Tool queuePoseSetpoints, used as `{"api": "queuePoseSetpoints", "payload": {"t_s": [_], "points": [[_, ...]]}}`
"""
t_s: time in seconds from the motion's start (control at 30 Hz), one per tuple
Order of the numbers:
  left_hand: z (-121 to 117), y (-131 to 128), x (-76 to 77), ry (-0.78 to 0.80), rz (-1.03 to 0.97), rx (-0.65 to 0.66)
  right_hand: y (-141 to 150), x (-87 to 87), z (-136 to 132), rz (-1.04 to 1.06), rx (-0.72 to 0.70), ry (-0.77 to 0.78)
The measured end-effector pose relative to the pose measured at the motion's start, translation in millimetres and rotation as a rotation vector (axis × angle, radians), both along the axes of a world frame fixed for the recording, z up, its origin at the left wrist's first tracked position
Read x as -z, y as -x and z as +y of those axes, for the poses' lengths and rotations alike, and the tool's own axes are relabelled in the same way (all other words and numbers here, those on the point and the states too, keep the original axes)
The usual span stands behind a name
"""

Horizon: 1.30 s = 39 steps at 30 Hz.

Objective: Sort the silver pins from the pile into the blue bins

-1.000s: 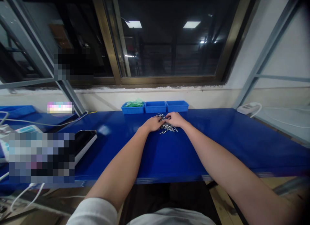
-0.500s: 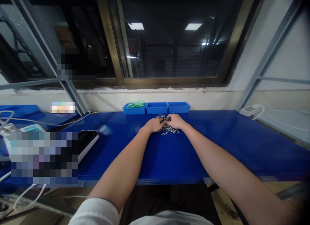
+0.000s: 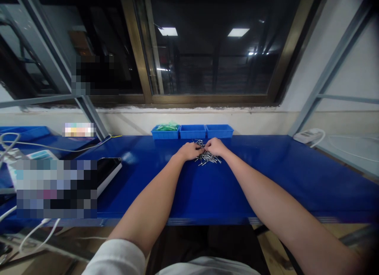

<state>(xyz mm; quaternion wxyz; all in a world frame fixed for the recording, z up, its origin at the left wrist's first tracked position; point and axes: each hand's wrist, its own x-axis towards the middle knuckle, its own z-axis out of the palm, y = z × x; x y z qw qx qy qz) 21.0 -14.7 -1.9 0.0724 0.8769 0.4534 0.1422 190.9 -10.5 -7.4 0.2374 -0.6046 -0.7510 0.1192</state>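
Observation:
A loose pile of slim, shiny metal pieces (image 3: 209, 159), which look like pop rivets, lies on the blue tabletop (image 3: 207, 192). My left hand (image 3: 188, 151) rests at the pile's left side, fingers curled and thumb drawn in. From the right, my right hand (image 3: 216, 147) reaches over the pile with thumb and fingertips pinched together. The fingertips of both hands nearly meet above the metal pieces. Whatever sits between them is too small to make out.
Behind the pile stand three joined blue bins; the left bin (image 3: 165, 133) holds green packets (image 3: 167, 127), beside the middle bin (image 3: 192, 132) and right bin (image 3: 219, 131). A dark-screened device (image 3: 110, 169) lies left. A white power strip (image 3: 308, 135) sits at the far right.
The fingers of my left hand have drawn in toward its thumb, nearer the right fingertips. My right hand stays pinched in about the same place. The view has shifted slightly.

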Motion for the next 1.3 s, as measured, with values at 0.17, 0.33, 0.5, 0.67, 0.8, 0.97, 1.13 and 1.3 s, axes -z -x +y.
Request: {"api": "queuePoseSetpoints", "payload": {"t_s": [0.17, 0.33, 0.5, 0.67, 0.8, 0.97, 1.13, 1.3], "points": [[-4, -1, -3.5, 0.008, -0.072, -0.079, -3, 1.0, 3, 0.0, 0.036, -0.044], [-7, -2, -8.6, -0.109, -0.125, -0.202, -4, -3.5, 1, -0.016, 0.141, -0.134], [-10, -3, -12.2, -0.207, -0.217, -0.062, 0, -11.1, -5, 0.027, 0.164, -0.202], [-8, -5, -10.3, -0.223, -0.238, 0.061, 2, -12.3, -4, 0.171, 0.117, -0.181], [-6, -5, -7.3, -0.203, -0.285, 0.063, 2, -8.0, 1, 0.417, 0.087, -0.119], [-3, -4, -6.7, -0.234, -0.237, -0.004, 3, -8.5, -2, 0.659, -0.009, -0.042], [-1, -3, -5.3, -0.268, -0.226, -0.02, 1, -11.2, -7, 0.709, -0.138, -0.028], [-1, -2, -4.9, -0.28, -0.21, -0.029, -3, -9.4, -4, 0.694, -0.097, -0.009]]}}
